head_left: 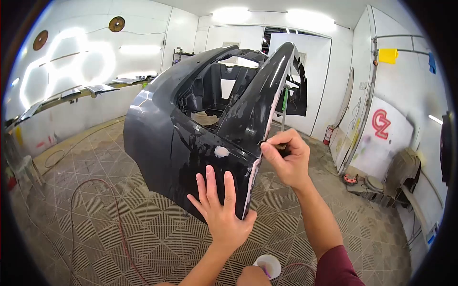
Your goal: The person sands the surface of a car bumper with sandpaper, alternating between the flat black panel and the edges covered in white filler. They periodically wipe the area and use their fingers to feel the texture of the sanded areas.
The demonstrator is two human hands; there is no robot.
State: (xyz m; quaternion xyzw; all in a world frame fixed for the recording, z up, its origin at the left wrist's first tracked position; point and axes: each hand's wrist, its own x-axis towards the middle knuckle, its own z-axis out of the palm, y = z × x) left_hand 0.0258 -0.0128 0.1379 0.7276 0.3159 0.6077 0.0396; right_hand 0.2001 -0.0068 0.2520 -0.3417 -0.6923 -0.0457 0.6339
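Observation:
A large dark car bumper (186, 152) stands in front of me, with a pale patch (221, 151) on its face and a pinkish-white band (253, 174) running along its near edge. My left hand (222, 209) rests on the panel with fingers spread, its thumb by that edge. Higher up the same edge is my right hand (288, 157), thumb and fingers pinched together against the bumper. A small dark bit shows at the fingertips, but what it is cannot be made out.
A white cup (268, 265) stands low by my knee. A reddish hose (114, 200) snakes over the tiled floor (157, 233) at left. Along the left wall runs a ledge with parts (100, 88). At right are a fire extinguisher (327, 134) and a metal rail (374, 86).

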